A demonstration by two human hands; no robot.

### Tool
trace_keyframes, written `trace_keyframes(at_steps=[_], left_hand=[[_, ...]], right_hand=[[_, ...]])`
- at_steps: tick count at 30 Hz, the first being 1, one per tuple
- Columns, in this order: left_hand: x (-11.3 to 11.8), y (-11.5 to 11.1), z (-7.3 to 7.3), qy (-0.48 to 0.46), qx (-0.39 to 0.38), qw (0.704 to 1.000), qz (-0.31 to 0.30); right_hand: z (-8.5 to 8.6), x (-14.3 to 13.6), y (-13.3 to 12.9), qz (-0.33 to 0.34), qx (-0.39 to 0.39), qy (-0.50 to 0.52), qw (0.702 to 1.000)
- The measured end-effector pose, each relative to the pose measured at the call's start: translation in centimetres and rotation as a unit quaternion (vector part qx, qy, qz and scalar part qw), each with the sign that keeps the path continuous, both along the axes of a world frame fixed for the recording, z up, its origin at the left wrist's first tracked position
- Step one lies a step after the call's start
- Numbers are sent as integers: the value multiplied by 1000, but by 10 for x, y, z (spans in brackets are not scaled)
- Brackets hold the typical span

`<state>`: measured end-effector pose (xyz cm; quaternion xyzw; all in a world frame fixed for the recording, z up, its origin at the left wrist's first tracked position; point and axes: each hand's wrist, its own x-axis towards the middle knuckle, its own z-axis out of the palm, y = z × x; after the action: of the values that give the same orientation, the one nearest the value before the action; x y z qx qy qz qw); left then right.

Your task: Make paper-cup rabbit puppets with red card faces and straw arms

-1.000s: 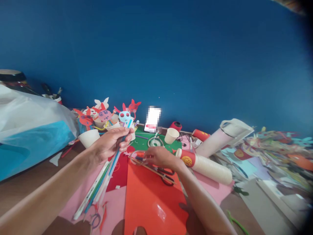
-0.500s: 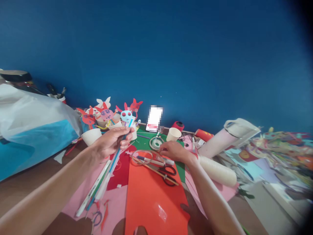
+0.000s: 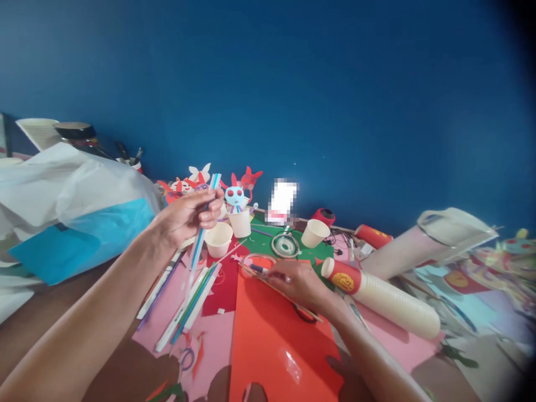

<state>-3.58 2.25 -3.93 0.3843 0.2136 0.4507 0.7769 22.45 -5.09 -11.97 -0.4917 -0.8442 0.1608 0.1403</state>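
Observation:
My left hand [image 3: 186,218] is raised at left of middle, pinching a long blue-and-white paper strip [image 3: 196,254] that slants down from it. Over the orange paper [image 3: 276,340] lies my right hand [image 3: 295,282], fingers curled down and close together. Just beside its fingertips is the dark end of a marker [image 3: 256,268]. Black-handled scissors [image 3: 307,315] and a thin wooden stick are partly hidden beneath the hand; whether the fingers grip any of these cannot be told. Below my left hand, more coloured strips [image 3: 190,310] rest on pink paper.
Paper cups [image 3: 218,239] with rabbit-faced cutouts [image 3: 235,195] stand at the back left. A roll of tape [image 3: 286,244] lies on green paper near another cup [image 3: 315,233]. A long cup stack [image 3: 397,301] lies at right. A plastic bag [image 3: 75,178] bulges at left.
My right hand has come down from near the tape onto the marker and scissors area. My left hand still holds the strip. The view has shifted slightly left.

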Motion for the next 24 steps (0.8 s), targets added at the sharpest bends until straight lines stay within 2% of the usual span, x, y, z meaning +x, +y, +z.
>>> trace_keyframes(at_steps=[6, 12, 19, 24], left_hand=[[-12, 0, 8, -20, 39, 999, 8], [-22, -1, 16, -41, 59, 997, 31], [-26, 0, 17, -32, 62, 997, 43], [-18, 2, 12, -8, 58, 998, 36]], right_hand=[[-13, -27, -14, 53, 48, -23, 997], [-25, -33, -18, 81, 91, -33, 992], [-28, -30, -17, 81, 94, -34, 992], [-22, -22, -13, 39, 77, -48, 995]])
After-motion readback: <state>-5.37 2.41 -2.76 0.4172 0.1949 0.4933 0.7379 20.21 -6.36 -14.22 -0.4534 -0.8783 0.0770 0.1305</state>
